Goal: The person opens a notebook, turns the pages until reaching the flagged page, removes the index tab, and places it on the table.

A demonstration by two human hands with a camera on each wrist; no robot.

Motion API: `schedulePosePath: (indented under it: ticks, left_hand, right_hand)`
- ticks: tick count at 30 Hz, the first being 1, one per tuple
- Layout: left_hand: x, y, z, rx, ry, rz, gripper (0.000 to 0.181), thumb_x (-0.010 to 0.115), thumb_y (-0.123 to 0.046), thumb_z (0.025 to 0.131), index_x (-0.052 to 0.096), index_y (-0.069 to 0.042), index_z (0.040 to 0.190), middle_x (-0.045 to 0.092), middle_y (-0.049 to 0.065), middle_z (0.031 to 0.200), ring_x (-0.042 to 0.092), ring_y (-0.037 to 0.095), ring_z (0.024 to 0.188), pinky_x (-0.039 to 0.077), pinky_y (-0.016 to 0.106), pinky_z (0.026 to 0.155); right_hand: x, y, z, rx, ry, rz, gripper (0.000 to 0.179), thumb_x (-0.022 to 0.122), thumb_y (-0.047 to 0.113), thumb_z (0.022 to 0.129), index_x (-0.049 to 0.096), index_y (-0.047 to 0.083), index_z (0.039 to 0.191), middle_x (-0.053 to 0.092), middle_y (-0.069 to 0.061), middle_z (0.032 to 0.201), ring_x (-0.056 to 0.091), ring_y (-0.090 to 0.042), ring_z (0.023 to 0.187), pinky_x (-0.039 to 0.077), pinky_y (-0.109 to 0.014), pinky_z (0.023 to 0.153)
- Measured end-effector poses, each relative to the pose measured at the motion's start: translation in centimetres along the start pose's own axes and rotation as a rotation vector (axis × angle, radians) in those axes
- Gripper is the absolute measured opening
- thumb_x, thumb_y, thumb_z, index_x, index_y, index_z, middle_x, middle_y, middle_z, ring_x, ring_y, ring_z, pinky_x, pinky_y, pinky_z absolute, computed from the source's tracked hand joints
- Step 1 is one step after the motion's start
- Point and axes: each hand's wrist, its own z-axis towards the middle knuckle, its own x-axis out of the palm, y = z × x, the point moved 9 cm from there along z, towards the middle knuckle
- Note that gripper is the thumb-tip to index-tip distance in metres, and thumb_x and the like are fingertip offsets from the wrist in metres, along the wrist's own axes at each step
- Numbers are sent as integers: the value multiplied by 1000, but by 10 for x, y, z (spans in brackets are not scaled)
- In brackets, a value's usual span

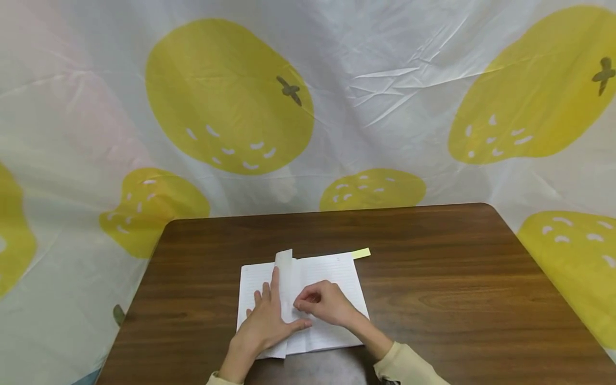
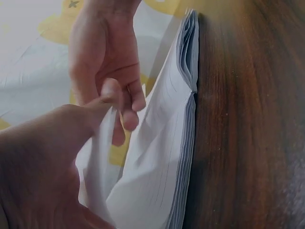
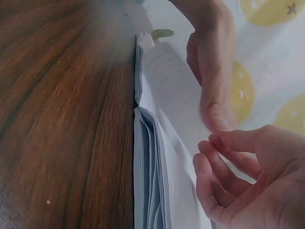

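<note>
An open lined notebook [image 1: 332, 278] lies on the wooden table, with one page [image 1: 284, 262] lifted and folded over near the middle. My left hand [image 1: 264, 321] is spread against that page, its fingers straight and its thumb reaching right, across the gutter. In the left wrist view the page runs down just beneath the left thumb [image 2: 66, 129]. My right hand [image 1: 327, 305] hovers over the right-hand side with loosely bent fingers, its thumb and fingertips near one another. In the right wrist view, these fingertips [image 3: 217, 139] come right at the left hand; no object shows between them.
A yellow sticky tab [image 1: 362, 253] sticks out from the notebook's top right corner. The brown table [image 1: 457, 278] extends around the notebook on all sides. Behind its far edge hangs a white curtain [image 1: 337, 133] printed with large yellow fruit.
</note>
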Motion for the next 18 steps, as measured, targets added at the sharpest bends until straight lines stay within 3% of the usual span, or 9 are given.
schedulePosePath:
  ticks: [5,10,18]
  left_hand:
    - [0,-4,-4,13,12,2,136,86,-58,71,-3,-12,163,27,42,156,29,65,141,34,81,99]
    - [0,-7,-6,28,33,20,137,92,-43,69,-4,-15,163,25,44,155,26,66,142,32,82,99]
    - [0,-9,-8,10,31,41,144,96,-35,65,-8,-18,163,20,45,156,23,67,141,31,85,96]
  right_hand:
    - [-6,3,-2,-17,24,-101,4,76,9,87,76,7,91,75,-1,82,63,-5,74,51,-21,70]
    - [-17,0,-3,-2,76,-265,25,77,-2,74,73,3,98,70,-8,89,65,-20,86,52,-31,78]
    - [-28,-1,1,14,59,-561,44,74,-13,62,69,4,102,57,-10,91,52,-23,78,48,-36,71]
